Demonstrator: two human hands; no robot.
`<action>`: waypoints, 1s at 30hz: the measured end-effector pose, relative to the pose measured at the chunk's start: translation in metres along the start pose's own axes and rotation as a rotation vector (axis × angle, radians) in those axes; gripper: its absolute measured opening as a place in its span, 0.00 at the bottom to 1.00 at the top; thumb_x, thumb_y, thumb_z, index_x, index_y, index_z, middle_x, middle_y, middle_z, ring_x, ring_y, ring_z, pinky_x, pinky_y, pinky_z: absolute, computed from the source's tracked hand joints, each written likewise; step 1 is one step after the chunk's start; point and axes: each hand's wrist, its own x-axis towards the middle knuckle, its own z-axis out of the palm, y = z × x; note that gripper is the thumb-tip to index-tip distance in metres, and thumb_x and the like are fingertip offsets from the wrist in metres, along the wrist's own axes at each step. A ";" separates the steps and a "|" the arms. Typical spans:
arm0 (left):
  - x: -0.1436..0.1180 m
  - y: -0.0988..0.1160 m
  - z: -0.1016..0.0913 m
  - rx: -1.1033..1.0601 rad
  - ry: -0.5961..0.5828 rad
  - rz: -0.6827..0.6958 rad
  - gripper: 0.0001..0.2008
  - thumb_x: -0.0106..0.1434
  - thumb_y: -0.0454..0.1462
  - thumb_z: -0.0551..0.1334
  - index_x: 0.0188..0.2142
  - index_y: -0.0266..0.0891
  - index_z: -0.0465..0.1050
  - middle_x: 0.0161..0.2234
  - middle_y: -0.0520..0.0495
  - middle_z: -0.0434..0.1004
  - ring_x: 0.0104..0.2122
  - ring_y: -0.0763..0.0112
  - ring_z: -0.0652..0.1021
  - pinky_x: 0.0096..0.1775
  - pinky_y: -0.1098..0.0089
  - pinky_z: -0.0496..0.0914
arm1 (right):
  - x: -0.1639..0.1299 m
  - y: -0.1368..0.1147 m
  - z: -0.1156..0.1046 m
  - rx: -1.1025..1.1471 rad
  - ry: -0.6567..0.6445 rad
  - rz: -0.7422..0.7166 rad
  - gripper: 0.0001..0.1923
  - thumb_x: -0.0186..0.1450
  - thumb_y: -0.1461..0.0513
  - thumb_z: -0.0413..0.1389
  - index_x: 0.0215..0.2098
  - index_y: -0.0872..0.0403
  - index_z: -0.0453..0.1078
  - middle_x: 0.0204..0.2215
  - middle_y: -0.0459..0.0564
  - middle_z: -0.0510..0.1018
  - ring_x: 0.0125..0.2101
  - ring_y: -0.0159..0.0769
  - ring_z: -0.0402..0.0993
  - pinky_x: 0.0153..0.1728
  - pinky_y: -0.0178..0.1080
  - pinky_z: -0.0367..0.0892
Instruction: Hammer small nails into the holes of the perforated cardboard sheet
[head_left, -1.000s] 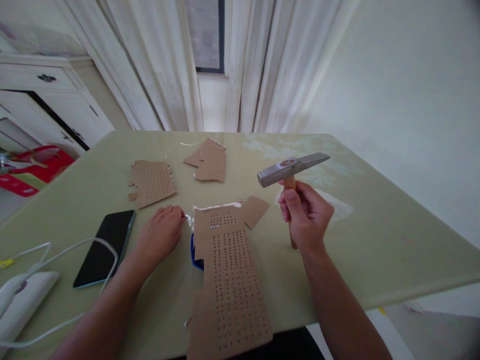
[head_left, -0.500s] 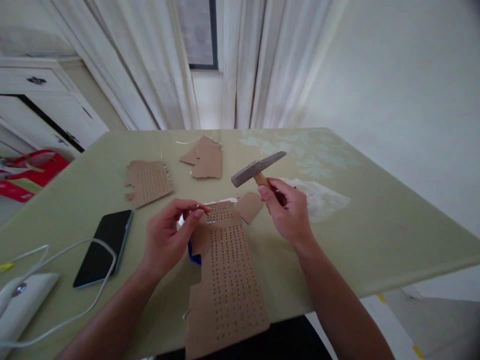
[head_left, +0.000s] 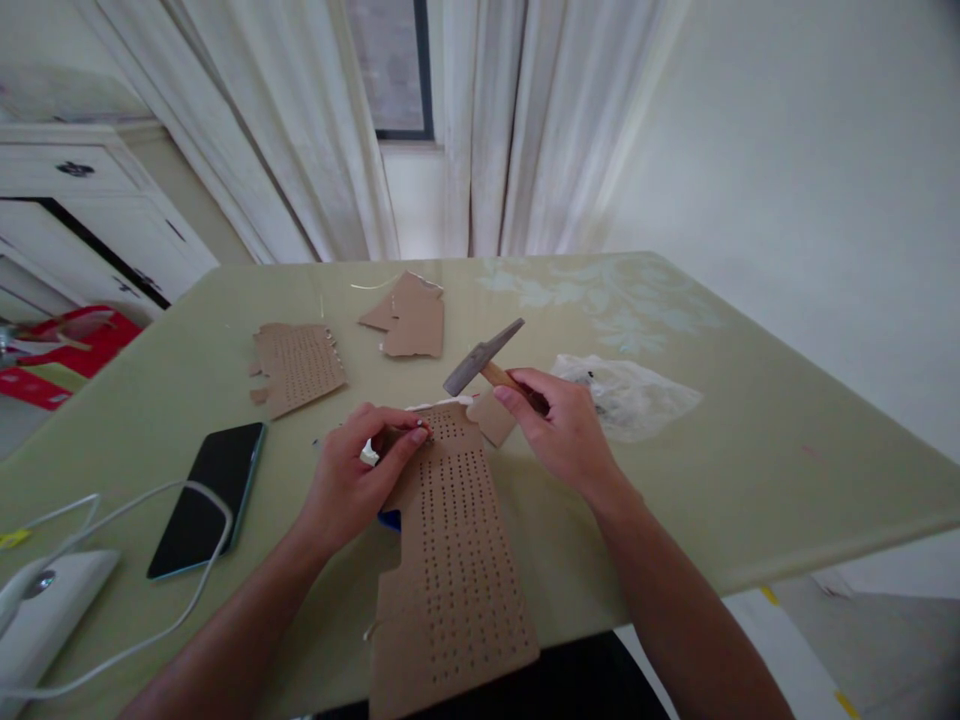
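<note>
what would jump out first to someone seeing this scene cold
The right hand grips a hammer by its wooden handle, head raised just above the top end of a long brown cardboard strip full of punched holes at the table's near edge. The left hand pinches something small at that same top end. Left of it lies a black phone, with two more cardboard scraps farther back.

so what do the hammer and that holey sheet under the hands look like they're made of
The hammer in the right hand seems to have a dull grey metal head, probably steel, on a tan handle that looks like wood. The punched sheet under the left hand looks like brown cardboard: matte, with ragged torn edges and rows of small holes.
</note>
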 end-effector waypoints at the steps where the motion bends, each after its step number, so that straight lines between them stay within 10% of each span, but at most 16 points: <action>1: 0.000 0.001 0.000 -0.001 0.002 0.000 0.05 0.70 0.41 0.70 0.40 0.44 0.84 0.32 0.51 0.83 0.28 0.72 0.75 0.31 0.69 0.69 | 0.000 0.000 0.000 0.004 0.003 0.002 0.14 0.76 0.55 0.59 0.37 0.54 0.79 0.25 0.43 0.75 0.24 0.32 0.65 0.29 0.37 0.57; 30: 0.002 0.008 0.002 0.085 -0.017 0.140 0.04 0.72 0.37 0.67 0.41 0.45 0.84 0.30 0.52 0.81 0.29 0.69 0.73 0.35 0.66 0.68 | -0.011 -0.013 -0.008 -0.085 0.045 -0.223 0.09 0.77 0.56 0.60 0.45 0.51 0.81 0.38 0.51 0.87 0.36 0.40 0.81 0.39 0.41 0.71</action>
